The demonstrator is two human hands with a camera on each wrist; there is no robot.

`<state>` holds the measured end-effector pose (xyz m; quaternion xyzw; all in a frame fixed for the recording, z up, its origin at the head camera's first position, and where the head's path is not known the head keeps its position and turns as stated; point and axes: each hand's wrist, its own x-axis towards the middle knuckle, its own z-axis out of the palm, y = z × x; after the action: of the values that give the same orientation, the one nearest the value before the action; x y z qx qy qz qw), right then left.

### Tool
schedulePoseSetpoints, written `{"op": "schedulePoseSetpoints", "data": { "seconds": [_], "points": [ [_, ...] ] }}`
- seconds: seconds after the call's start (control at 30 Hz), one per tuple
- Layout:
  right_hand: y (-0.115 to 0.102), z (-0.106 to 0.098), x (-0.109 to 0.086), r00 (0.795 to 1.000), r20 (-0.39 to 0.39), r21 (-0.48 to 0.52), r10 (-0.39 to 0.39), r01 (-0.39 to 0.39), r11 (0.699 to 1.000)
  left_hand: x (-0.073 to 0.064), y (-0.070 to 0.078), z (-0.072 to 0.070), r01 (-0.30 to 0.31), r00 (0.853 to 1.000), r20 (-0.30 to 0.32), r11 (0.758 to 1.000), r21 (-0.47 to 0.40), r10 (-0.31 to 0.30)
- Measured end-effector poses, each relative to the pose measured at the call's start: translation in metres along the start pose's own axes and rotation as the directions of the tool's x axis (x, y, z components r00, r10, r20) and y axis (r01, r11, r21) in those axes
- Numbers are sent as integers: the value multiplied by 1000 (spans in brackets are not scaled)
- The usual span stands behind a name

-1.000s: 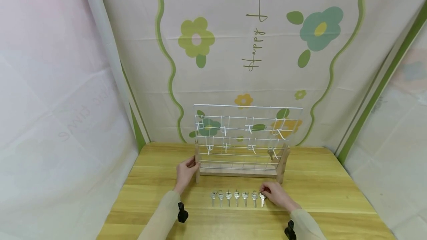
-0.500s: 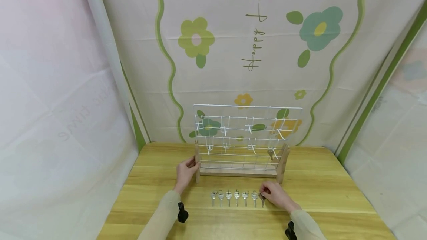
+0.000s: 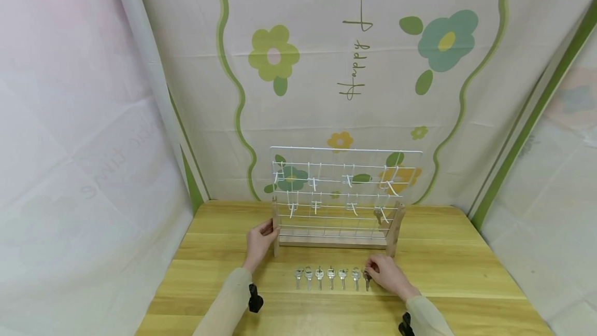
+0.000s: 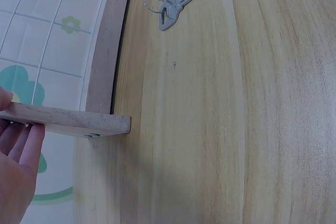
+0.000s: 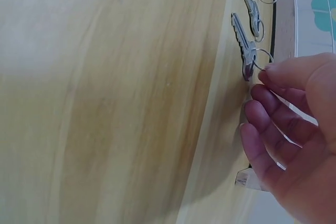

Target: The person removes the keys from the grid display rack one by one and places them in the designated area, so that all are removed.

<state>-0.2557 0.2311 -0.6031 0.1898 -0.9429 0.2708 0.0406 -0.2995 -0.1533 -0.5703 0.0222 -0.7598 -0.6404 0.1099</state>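
Note:
My left hand [image 3: 258,240] grips the left wooden side post [image 3: 275,229] of a white wire rack [image 3: 347,150], thumb on one face and fingers on the other in the left wrist view. At the right end of a row of silver keys, my right hand [image 3: 386,272] pinches the thin ring [image 5: 265,51] of the last key [image 5: 244,45] between thumb and forefinger. That key looks dark in the head view, tilted at its ringed end, its blade pointing toward me. The other fingers of this hand are bent and hold nothing.
Several more keys with rings, such as the leftmost key [image 3: 298,278], lie in line on the wooden table [image 3: 298,315] before the rack. White hooks [image 3: 391,187] stick out in two rows. One key [image 3: 378,215] hangs at the lower right hook. A flowered cloth [image 3: 298,108] stands behind.
The rightmost key has gone from bright to dark as its face tilted. My right hand has shifted very slightly right; my left hand stays on the post.

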Motion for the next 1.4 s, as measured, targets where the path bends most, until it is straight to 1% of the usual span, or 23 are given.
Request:
{"op": "schedulePoseSetpoints", "data": {
  "seconds": [0.07,0.13,0.2,0.27,0.3,0.4,0.43,0.5,0.57,0.7,0.8,0.9,1.07,1.17,1.27,1.4],
  "points": [
    [0,0,-1,1000,-2,-6,21,-21,1000,0,1,0,-10,1000,-1,1000,1,10],
    [-1,-1,-2,999,-1,1,43,-43,999,0,2,0,-6,1000,-4,1000,-2,6],
    [-1,-2,-2,999,-9,15,54,-53,998,0,2,0,-6,1000,-6,1000,2,6],
    [-2,-4,-3,998,-28,27,58,-58,998,-1,3,0,-19,1000,-3,1000,13,19],
    [-3,-5,-2,997,-37,32,62,-61,998,-1,3,0,-8,1000,-6,1000,7,8],
    [-8,-12,-1,994,-65,50,85,-82,995,-1,3,0,-5,1000,-10,1000,7,5],
    [-9,-14,0,993,-73,57,95,-91,994,-1,3,1,-13,1000,-7,1000,13,13],
    [-12,-19,2,989,-84,78,122,-115,990,-1,3,0,2,1000,-11,1000,4,-2],
    [-14,-24,4,985,-106,102,137,-126,987,-1,3,0,1,1000,-10,1000,2,-1],
    [-16,-35,8,974,-185,122,128,-107,987,-2,2,0,-15,1000,-5,1000,11,15],
    [-17,-44,10,959,-257,122,118,-89,989,-2,2,0,-17,1000,-4,1000,10,17],
    [-19,-53,14,936,-336,125,104,-65,990,-2,2,0,-5,1000,-4,1000,7,5],
    [-24,-69,24,881,-468,117,66,-12,993,-1,2,0,2,1000,1,1000,14,-2],
    [-26,-77,31,856,-514,106,54,1,994,-2,3,0,3,1000,1,1000,14,-3],
    [-28,-82,37,844,-535,88,35,14,996,-2,3,-1,1,1000,0,1000,16,-1],
    [-29,-86,44,836,-549,51,-3,37,998,-2,3,0,4,1000,-2,1000,14,-4]
  ]
}}
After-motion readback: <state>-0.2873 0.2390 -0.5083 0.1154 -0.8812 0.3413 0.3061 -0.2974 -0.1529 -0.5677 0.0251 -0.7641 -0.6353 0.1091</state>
